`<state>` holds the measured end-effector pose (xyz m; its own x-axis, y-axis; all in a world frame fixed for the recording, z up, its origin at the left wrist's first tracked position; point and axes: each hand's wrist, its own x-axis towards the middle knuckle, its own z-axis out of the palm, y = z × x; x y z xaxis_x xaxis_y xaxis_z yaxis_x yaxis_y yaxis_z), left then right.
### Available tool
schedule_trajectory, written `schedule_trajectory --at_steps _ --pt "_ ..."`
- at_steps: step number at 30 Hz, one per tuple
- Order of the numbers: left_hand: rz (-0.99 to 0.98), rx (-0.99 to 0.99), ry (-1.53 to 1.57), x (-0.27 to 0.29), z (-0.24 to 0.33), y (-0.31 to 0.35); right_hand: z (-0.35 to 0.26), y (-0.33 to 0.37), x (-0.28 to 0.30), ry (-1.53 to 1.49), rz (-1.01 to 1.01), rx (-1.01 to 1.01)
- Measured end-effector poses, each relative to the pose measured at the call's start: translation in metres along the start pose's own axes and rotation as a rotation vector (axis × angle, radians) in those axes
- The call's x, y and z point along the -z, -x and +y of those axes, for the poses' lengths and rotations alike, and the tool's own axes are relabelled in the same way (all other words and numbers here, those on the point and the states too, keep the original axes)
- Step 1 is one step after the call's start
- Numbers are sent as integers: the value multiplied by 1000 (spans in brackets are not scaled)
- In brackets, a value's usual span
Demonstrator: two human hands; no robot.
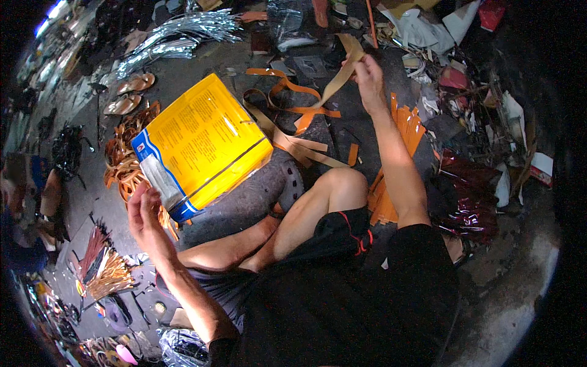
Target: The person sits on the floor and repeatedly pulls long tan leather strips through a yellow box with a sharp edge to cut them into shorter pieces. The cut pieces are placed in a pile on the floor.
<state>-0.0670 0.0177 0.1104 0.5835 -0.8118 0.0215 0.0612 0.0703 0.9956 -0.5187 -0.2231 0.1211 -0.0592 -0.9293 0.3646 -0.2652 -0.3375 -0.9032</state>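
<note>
My right hand (pixel 369 78), stretched out to the far right, is closed on a tan strip (pixel 336 84) of leather-like material. The strip hangs down toward a loose tangle of orange and tan strips (pixel 287 98) on the floor. On the left, my left hand (pixel 145 211) has its fingers loosely bent and apart, with nothing visible in them. It is beside the blue-and-white end of a yellow box-like container (pixel 205 140), and I cannot tell whether they touch. The container lies tilted on a rounded grey block (pixel 244 199) in front of my crossed legs.
Orange flat strips (pixel 385 199) lie in a pile by my right knee. Curled brown strips (pixel 122 162) heap behind the container. Sandals (pixel 131 93), silvery strips (pixel 183 37), dark red shiny sheets (pixel 468 196) and scraps (pixel 428 43) surround the work area.
</note>
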Motion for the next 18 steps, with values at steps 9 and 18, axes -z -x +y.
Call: schedule_trajectory --at_steps 9,18 --pt "-625 -308 58 -135 64 29 -194 73 -111 -237 -707 104" --pt "-1040 368 -131 -23 29 8 -120 2 -90 -381 -94 54"
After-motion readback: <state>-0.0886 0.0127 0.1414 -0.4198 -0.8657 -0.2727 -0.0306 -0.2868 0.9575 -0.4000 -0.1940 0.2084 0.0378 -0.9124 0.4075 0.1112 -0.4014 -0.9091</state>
